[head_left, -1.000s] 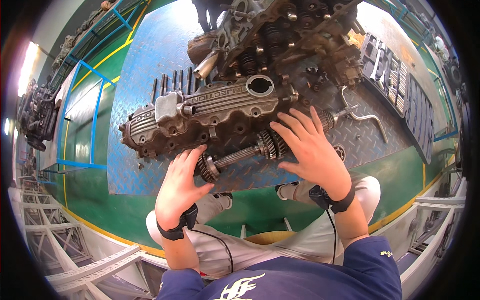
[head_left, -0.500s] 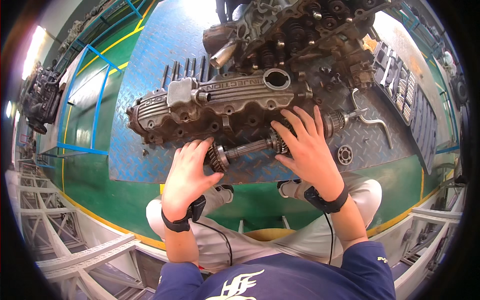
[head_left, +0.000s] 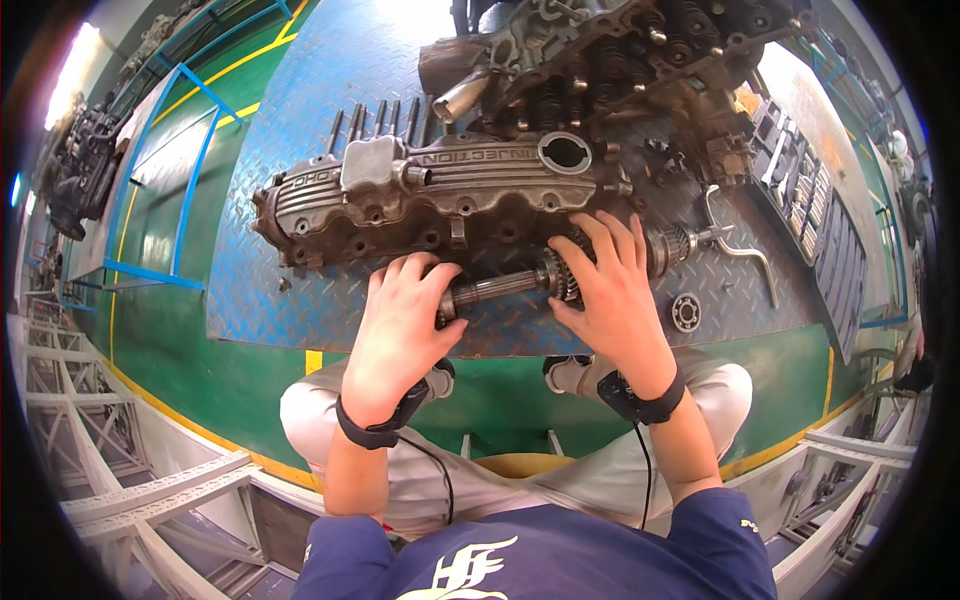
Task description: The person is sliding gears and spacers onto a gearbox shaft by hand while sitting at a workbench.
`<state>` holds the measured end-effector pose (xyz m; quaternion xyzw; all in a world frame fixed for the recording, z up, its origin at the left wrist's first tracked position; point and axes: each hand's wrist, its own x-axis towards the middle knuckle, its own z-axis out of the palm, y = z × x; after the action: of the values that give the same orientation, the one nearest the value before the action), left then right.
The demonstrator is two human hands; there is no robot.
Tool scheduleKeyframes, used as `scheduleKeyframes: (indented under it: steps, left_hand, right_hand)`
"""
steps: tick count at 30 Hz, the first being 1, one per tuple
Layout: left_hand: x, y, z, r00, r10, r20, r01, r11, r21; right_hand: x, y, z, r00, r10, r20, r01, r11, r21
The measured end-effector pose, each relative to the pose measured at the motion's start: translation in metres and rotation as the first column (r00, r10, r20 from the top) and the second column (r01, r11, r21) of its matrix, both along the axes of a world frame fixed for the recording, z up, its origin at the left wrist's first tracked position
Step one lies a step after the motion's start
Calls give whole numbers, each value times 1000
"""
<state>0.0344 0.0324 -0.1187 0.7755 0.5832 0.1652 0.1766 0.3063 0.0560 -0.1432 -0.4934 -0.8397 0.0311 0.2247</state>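
Note:
A steel gear shaft (head_left: 500,286) lies across the near part of the metal plate table, its right end raised slightly farther back than its left. My left hand (head_left: 402,322) is closed round the gear at the shaft's left end and hides most of it. My right hand (head_left: 612,300) curls over the toothed gears right of the middle, thumb on the near side and fingers on the far side. Just beyond the shaft sits a ribbed metal valve cover (head_left: 470,180). A loose ball bearing (head_left: 686,312) lies flat to the right of my right hand.
A large, dirty engine block (head_left: 600,80) stands at the back. Several dark studs (head_left: 380,120) rise behind the cover. At right are a bent metal rod (head_left: 752,249) and a tool tray (head_left: 815,220). The blue plate's near edge (head_left: 480,352) runs before my knees.
My left hand has shifted right and closed farther over the left-end gear, which showed more before. My right hand keeps its place on the gears. The view has shifted slightly.

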Motion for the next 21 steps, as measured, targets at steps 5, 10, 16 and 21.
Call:
scheduleKeyframes:
  steps: [5,10,16,21]
  left_hand:
    - [10,-2,3,998,19,-51,-14,996,94]
    - [20,-1,-2,991,78,-110,-68,994,86]
    - [31,-3,-18,975,67,-211,-35,988,154]
    - [33,-3,-23,978,86,-192,-43,975,217]
  right_hand:
    - [-6,-1,6,999,-34,35,34,999,-3]
    - [-14,-1,2,997,-61,54,60,998,26]
    - [-18,-10,3,994,-62,86,64,998,-11]
    - [-19,-11,-3,995,-47,89,46,999,6]
